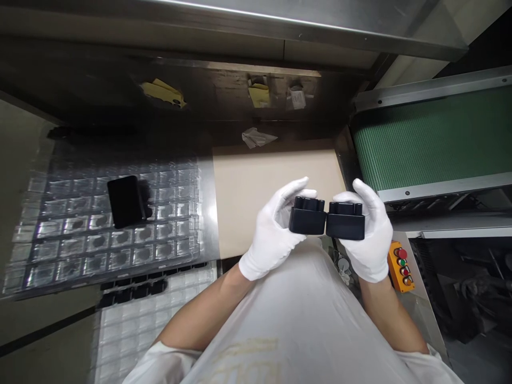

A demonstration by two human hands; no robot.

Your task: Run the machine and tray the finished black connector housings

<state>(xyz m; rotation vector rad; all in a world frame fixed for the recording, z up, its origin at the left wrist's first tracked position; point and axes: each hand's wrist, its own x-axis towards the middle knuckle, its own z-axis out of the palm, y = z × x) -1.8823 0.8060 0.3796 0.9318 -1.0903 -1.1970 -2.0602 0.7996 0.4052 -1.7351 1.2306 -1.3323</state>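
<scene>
Both my hands wear white gloves and are held up over the near edge of the bench, palms turned inward. My left hand (274, 229) grips one black plastic part (308, 217), with its stepped narrower end pointing away from me. A similar black part (345, 221) is held in my right hand (370, 229). The two parts are side by side at nearly the same height, their inner edges almost touching. Beneath and beyond them lies a tan board (244, 197) on the metal bench.
Clear compartment trays (160, 224) with a black object (125, 201) on top lie left. More trays (156, 314) with black parts (134, 290) are lower left. A crumpled white cloth (258, 138) is at the back. Right are a green conveyor (436, 136) and an orange button box (401, 266).
</scene>
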